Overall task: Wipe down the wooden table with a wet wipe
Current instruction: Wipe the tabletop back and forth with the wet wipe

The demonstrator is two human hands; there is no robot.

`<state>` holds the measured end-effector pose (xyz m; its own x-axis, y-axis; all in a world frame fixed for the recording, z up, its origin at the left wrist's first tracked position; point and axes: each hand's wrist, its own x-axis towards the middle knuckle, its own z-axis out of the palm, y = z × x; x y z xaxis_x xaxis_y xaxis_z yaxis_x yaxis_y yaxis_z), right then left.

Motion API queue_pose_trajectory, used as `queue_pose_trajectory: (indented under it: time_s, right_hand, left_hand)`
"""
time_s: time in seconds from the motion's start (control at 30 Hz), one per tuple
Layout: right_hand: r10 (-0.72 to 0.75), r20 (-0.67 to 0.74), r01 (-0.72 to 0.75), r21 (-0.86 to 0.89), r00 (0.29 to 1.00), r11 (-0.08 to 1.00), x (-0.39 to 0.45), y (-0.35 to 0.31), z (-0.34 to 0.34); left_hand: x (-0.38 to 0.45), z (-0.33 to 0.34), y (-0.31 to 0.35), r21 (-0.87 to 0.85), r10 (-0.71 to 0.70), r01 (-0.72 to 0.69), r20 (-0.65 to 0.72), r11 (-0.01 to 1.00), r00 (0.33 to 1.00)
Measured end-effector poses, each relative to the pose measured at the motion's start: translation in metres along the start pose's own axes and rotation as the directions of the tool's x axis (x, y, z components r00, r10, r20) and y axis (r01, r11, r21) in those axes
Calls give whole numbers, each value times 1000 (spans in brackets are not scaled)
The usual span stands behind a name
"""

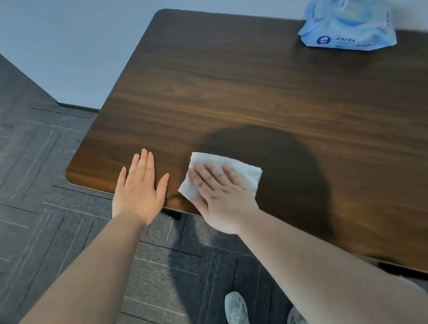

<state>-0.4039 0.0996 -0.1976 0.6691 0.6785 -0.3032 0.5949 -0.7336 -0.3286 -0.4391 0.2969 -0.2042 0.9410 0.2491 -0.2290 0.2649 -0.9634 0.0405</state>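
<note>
Grey patterned carpet — pale sneaker on it — plain wall behind

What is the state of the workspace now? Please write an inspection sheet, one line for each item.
Surface: wooden table, dark brown, mostly bare; a head shadow falls near its front edge.
Job's things: white wet wipe spread flat near the front edge; blue wipe pack at the far right, flap raised.
Clutter: nothing seen.
Grippers: left hand flat on the front edge, holding nothing; right hand pressing flat on the wipe.
Cables: nothing seen.
Surroundings: grey patterned carpet, pale wall behind the table, a light shoe below.
</note>
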Motion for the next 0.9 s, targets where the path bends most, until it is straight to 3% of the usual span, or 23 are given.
queue_pose_trajectory:
  time_s: [0.13, 0.4, 0.6, 0.9]
  right_hand:
    - [80, -19, -80, -5, 997, 997, -38, 32, -1]
    - [354, -88, -353, 23, 931, 935, -140, 130, -3]
    - [614, -137, -602, 120, 777, 789, -231, 205, -2]
    - [852, -125, -813, 259, 508, 522, -358, 301, 10]
  left_hand:
    - [-2, -8, 18, 28, 9, -10, 34, 1000, 999]
    - [-2, -14, 141, 30, 332, -335, 79, 942, 940]
    - [-3, -11, 255, -1, 525, -528, 102, 849, 845]
    - [-34, 8, 402, 77, 736, -752, 162, 655, 657]
